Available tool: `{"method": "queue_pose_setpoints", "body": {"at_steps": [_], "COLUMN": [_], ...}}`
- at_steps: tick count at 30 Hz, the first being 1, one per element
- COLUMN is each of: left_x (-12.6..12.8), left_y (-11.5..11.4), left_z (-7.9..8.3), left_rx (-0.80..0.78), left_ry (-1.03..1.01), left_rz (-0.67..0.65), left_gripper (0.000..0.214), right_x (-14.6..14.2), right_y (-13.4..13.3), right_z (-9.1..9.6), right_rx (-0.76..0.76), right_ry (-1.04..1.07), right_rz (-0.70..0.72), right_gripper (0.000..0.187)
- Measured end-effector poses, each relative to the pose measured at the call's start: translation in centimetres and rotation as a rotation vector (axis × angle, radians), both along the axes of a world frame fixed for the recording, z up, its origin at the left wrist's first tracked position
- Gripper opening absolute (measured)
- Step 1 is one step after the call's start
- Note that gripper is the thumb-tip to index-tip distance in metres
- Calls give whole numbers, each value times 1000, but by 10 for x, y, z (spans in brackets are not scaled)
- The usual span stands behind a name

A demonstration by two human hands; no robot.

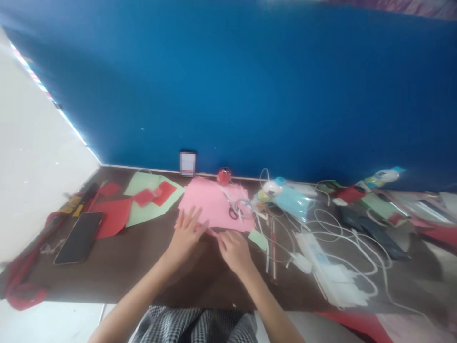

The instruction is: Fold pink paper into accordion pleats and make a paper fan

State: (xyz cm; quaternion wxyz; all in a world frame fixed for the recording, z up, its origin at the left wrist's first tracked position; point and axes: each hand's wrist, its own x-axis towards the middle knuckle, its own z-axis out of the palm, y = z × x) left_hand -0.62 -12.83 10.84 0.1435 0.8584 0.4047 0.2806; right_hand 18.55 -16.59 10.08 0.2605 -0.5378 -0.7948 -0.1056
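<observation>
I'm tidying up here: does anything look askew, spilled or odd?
The white cables look untidy: they sprawl in loose, overlapping loops around the white power strip, at the right of the table. No spill shows.

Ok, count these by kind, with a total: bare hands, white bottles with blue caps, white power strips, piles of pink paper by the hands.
Bare hands (left hand, right hand): 2
White blue-capped bottles: 2
White power strip: 1
Pink paper pile: 1
Total: 6

Blue wall point(228, 85), phone point(79, 237), 1 power strip point(314, 252)
</observation>
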Motion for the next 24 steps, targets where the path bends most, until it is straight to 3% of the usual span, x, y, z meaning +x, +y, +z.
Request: {"method": "queue_pose_setpoints", "body": {"at_steps": [2,4,7,8,11,14,16,19,24], "left_x": [3,9,22,26,33,33,29,23,26], "left_y": [-12,-20,-14,-7,16,33,37,34,24], "left_z": [-10,-18,-21,-20,-16,-15,-15,-12,-8], "left_rx": [-50,-322,-923,-1005,-1137,-1220,-1332,-1549,-1688], "left_ry": [-342,-677,-1214,-1274,-1415,-1521,-1484,-1384,-1231], "left_rz": [237,405,378,355,383,442,348,117,-40], "left_gripper": [30,34,44,40,23,6,5,10,11], "right_x": [-2,-6,-18,-24,-41,-44,-34,-15,-13], "right_y": [0,0,-5,-7,-17,-27,-29,-26,-15], "right_z": [-3,-5,-7,-7,-3,10,22,33,20], "right_rx": [92,160,192,182,85,-114,-233,-249,-154], "right_ry": [27,23,-43,-74,-118,-9,99,176,65], "right_rz": [-68,-83,-49,-37,-35,-1,85,166,386], "right_gripper": [21,16,15,16,22,20,33,42,36]}}
